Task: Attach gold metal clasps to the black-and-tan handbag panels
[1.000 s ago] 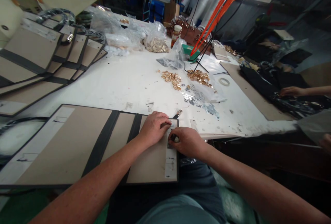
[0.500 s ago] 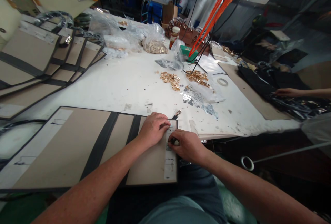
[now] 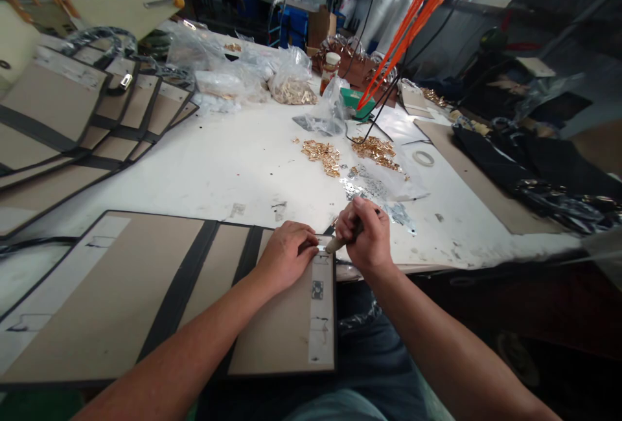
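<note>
A flat tan panel (image 3: 146, 278) with black bands and a white strip lies at the table's near edge. My left hand (image 3: 284, 258) presses on its far right corner, fingers curled over a small metal piece (image 3: 323, 248) at the strip's top. My right hand (image 3: 365, 234) is closed round a slim dark tool (image 3: 346, 239), held like a pen, its tip touching that metal piece. A small square metal plate (image 3: 317, 289) sits lower on the white strip.
Two heaps of gold fittings (image 3: 324, 152) lie mid-table, with scraps of silver foil (image 3: 374, 188) and a tape ring (image 3: 424, 158). Stacked tan panels (image 3: 72, 116) fill the left. Plastic bags (image 3: 291, 78), a bottle (image 3: 330, 68) and orange cords (image 3: 403, 26) stand behind. Black material (image 3: 525, 168) lies right.
My right hand has lifted from the white strip and moved up and right, now holding the tool at the panel's top corner. The square plate is uncovered. The other person's hand at right is gone.
</note>
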`<state>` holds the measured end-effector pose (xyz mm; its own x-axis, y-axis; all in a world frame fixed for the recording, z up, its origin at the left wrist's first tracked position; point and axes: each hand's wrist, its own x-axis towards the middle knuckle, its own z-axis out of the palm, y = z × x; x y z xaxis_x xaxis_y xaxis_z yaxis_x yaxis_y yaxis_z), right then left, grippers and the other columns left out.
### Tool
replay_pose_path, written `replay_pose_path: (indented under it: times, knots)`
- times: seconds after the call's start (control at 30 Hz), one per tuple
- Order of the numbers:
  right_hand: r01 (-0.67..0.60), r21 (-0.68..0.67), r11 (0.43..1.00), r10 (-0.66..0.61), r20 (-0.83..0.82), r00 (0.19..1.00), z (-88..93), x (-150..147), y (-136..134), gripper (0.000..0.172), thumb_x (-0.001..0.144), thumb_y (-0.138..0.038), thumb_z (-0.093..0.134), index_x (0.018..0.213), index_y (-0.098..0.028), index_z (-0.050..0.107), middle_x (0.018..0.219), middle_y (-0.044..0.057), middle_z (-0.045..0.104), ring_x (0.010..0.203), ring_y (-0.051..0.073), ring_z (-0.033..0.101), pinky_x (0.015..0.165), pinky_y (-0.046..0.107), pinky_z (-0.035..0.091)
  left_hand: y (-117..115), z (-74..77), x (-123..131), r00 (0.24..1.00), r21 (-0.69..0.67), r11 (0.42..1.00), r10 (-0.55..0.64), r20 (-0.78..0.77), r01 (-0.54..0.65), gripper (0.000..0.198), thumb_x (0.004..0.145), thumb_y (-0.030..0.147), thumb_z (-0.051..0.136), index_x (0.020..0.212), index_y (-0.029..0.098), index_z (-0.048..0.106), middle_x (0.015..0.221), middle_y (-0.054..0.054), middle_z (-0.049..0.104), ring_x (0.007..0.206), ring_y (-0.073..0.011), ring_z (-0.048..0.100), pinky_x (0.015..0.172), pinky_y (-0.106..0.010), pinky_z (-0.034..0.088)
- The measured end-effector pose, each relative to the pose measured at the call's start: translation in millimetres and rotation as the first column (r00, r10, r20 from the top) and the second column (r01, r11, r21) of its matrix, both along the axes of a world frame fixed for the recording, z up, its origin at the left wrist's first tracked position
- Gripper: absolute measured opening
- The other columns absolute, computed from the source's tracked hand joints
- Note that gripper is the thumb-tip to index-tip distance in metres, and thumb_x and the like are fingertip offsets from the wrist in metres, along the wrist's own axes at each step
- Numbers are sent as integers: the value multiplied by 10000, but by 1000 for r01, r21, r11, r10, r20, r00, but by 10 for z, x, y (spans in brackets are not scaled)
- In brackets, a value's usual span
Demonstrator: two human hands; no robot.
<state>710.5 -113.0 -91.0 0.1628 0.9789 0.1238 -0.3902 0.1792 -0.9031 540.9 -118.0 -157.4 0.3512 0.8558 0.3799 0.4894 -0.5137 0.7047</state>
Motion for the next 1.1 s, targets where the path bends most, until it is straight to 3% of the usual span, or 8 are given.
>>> replay_pose_path:
  times: [0.17, 0.3, 0.43, 0.57, 0.77, 0.97, 1.1]
  knots:
    - [-21, 46, 999, 20, 13, 1000, -125, -49, 3, 456, 916, -481, 702, 610, -221, 486, 530, -68, 397, 385, 81, 360, 394, 242, 301, 22, -60, 1, 1000, -27, 1000, 1, 20, 0, 142, 847, 100, 796, 875, 227, 741, 1029, -46, 772, 1031, -254, 685, 967, -455, 538]
    - [-102, 83, 991, 79, 241, 967, -141, -82, -46, 476, 947, -492, 674, 593, -220, 508, 531, -44, 454, 446, 105, 412, 457, 264, 349, 27, -44, -17, 999, -28, 999, -23, 23, 24, 133, 874, 110, 755, 881, 242, 741, 1035, -40, 763, 1042, -255, 677, 961, -456, 529]
    - [-244, 33, 969, 204, 446, 872, 7, -136, -7, 491, 955, -466, 670, 560, -205, 540, 524, -29, 500, 493, 112, 439, 519, 273, 374, 22, 11, -56, 997, -39, 997, -69, 26, 70, 159, 873, 99, 717, 940, 243, 733, 1045, -34, 759, 1040, -248, 666, 969, -442, 524]
    - [-260, 46, 964, 218, 415, 883, 121, -142, 44, 514, 956, -497, 682, 556, -205, 544, 502, -32, 498, 471, 114, 420, 491, 274, 341, 23, 9, -103, 992, -55, 991, -118, 36, 120, 124, 886, 141, 717, 977, 225, 712, 1088, -48, 743, 1071, -245, 652, 988, -429, 526]
    - [-260, 2, 966, 224, 500, 837, 23, -118, 51, 500, 968, -429, 662, 542, -209, 521, 483, -35, 478, 466, 117, 407, 497, 284, 324, 27, 10, -171, 990, -50, 989, -138, -7, 137, 133, 899, 156, 713, 1020, 213, 713, 1130, -68, 739, 1143, -263, 631, 1040, -457, 520]
    - [-369, 36, 929, 299, 513, 804, 252, -348, 113, 454, 945, -414, 668, 564, -202, 539, 518, -36, 489, 492, 111, 411, 511, 275, 336, 33, -20, -190, 993, -16, 994, -112, -38, 112, 172, 926, 237, 714, 1096, 219, 706, 1177, -69, 732, 1189, -283, 635, 1058, -473, 513]
    - [-393, -83, 916, 361, 599, 715, 220, -438, 163, 425, 895, -387, 672, 550, -201, 507, 512, -43, 470, 497, 101, 395, 489, 256, 308, 45, -53, -176, 997, -48, 996, -78, 6, 78, 230, 922, 217, 696, 1152, 220, 700, 1221, -75, 733, 1164, -281, 668, 1006, -449, 541]
